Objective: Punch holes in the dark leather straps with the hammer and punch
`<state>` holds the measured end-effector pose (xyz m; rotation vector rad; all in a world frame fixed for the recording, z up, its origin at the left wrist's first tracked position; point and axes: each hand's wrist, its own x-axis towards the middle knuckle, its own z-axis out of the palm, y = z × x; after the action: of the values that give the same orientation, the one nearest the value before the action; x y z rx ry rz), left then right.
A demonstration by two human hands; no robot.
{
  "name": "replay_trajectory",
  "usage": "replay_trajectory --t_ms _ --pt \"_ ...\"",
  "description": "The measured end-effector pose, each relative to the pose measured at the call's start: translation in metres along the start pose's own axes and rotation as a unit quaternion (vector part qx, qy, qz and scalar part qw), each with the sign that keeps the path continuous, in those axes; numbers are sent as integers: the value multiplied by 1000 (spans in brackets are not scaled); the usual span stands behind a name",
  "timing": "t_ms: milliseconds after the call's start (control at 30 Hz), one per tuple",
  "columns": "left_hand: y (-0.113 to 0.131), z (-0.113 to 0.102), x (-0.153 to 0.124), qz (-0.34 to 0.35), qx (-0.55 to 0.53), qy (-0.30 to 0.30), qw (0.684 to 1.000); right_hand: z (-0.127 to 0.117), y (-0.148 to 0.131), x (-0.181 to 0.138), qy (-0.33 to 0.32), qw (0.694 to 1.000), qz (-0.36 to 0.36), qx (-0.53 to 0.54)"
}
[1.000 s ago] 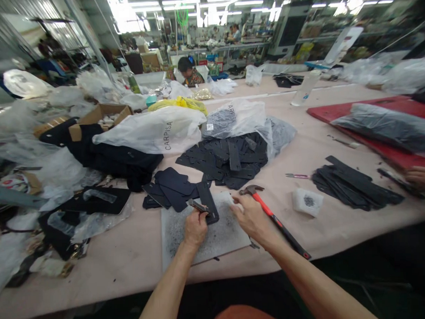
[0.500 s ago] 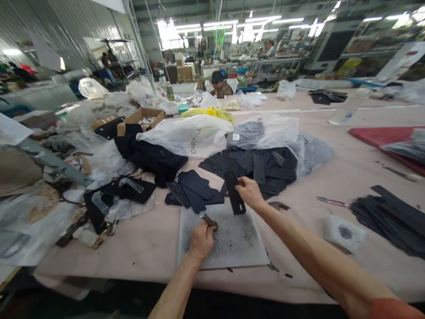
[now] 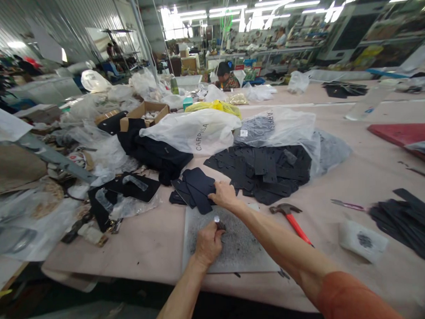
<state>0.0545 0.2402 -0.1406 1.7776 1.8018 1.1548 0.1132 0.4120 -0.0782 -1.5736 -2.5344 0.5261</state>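
Note:
My left hand (image 3: 208, 243) is closed around a short metal punch (image 3: 219, 223), held upright over a grey board (image 3: 243, 242) covered in dark marks. My right hand (image 3: 223, 194) reaches past the board's far edge to a small stack of flat navy pieces (image 3: 199, 181). Its fingers are pinched together at the right edge of the stack, on a navy piece; the exact grip is partly hidden. Just beyond my right hand spreads a heap of black slotted strips (image 3: 261, 169). A claw hammer (image 3: 294, 222) with a red handle lies right of the board, by my right forearm.
White printed bags (image 3: 194, 130) lie behind the heap. More black strips (image 3: 406, 222), a wrapped block (image 3: 362, 240) and a pink-handled tool (image 3: 348, 204) lie to the right. Plastic-wrapped clutter (image 3: 104, 154) fills the left side. A person (image 3: 227, 76) sits across the table.
My right hand has moved left to the navy stack, and the slotted black strip it held is out of it. The hammer shows more fully. My left hand keeps the punch over the board.

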Motion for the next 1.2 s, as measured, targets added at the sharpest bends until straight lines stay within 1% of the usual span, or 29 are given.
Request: replay_trajectory --t_ms 100,200,267,367,433,500,567,633,700,767,833,900,1067,1133,1200 --pt "2 -1 1 -4 -7 -2 1000 7 -2 9 -14 1000 9 6" --pt "3 -2 2 -9 -10 -4 1000 2 1 16 -22 999 7 32" --pt "4 -3 3 -10 -13 -2 1000 -4 4 15 -19 998 -3 59" --pt "5 -3 4 -14 -16 2 1000 -16 14 -1 8 994 -28 102" --pt "5 -3 5 -17 -11 8 1000 -23 27 -21 34 991 -40 124" --pt "4 -3 6 -21 -4 14 1000 -27 45 -44 75 981 -65 166" --pt "3 -3 7 -23 1 20 1000 -23 64 -67 130 961 -97 225" --pt "2 -3 8 -24 1 22 999 -13 82 -87 161 942 -124 266" --pt "2 -2 8 -27 -1 23 999 1 95 -102 153 941 -134 270" --pt "2 -2 8 -30 -1 20 999 13 102 -111 149 943 -136 263" --pt "2 -2 8 -31 5 21 999 20 104 -114 168 941 -130 263" --pt "2 -1 7 -31 12 22 999 22 105 -114 180 939 -126 265" --pt "2 -1 7 -30 15 32 999 14 113 -115 162 947 -132 246" --pt "2 -1 8 -29 16 34 999 12 118 -117 166 944 -127 254" --pt "2 -1 8 -29 18 33 999 12 121 -117 155 942 -122 270"
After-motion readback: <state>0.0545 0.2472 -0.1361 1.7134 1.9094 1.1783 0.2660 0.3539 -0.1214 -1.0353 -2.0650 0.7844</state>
